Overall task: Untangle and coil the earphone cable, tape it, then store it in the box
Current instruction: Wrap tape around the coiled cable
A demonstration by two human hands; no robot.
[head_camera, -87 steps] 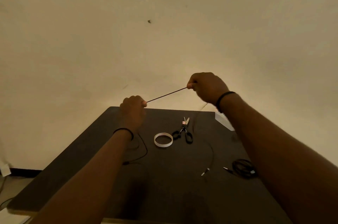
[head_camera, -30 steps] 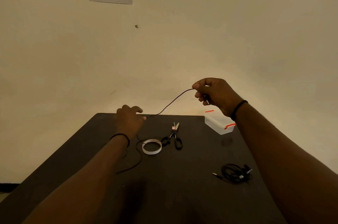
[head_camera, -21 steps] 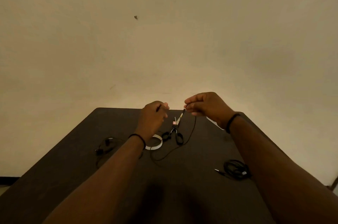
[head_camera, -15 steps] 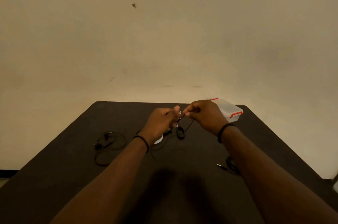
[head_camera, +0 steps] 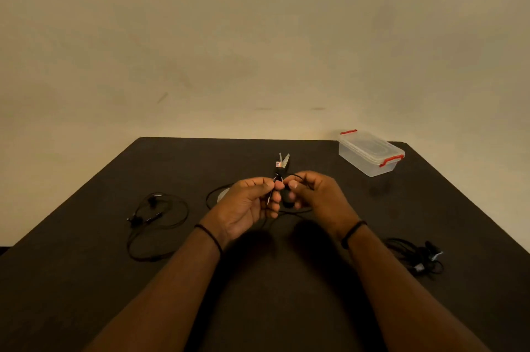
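Over the middle of the table: both hands are meeting just above the dark table (head_camera: 286, 308), fingertips nearly touching.
Change in the hands: they were wide apart with the cable stretched taut 2.9 s ago; now they are sitting close together and lower, over the table's middle.
Change in the view: the wall notice seen earlier is no longer showing, and the whole box is now showing.
Left hand (head_camera: 249, 205): fingers are curling, thumb and forefinger pinching the earphone cable (head_camera: 212, 196) near its plug end.
Right hand (head_camera: 315, 193): fingers are curling in too, pinching the same cable just beside the left fingertips.
Cable's run: it is trailing from the hands in a loop out to the left and lying on the table, with the earbud end (head_camera: 152, 216) resting in loose rings well to the left.
Box (head_camera: 370, 153): a clear plastic tub with red clips is standing at the far right corner, lid on; through the walls nothing is plainly showing inside, though I cannot tell for certain.
Scissors (head_camera: 282, 163): they are lying beyond the hands, blades pointing toward the wall, handles partly hidden by the fingers.
Tape roll (head_camera: 225, 193): only a pale edge is peeking out behind the left hand.
Second earphone bundle (head_camera: 415, 257): a tangled black set is lying at the right, near the right forearm.
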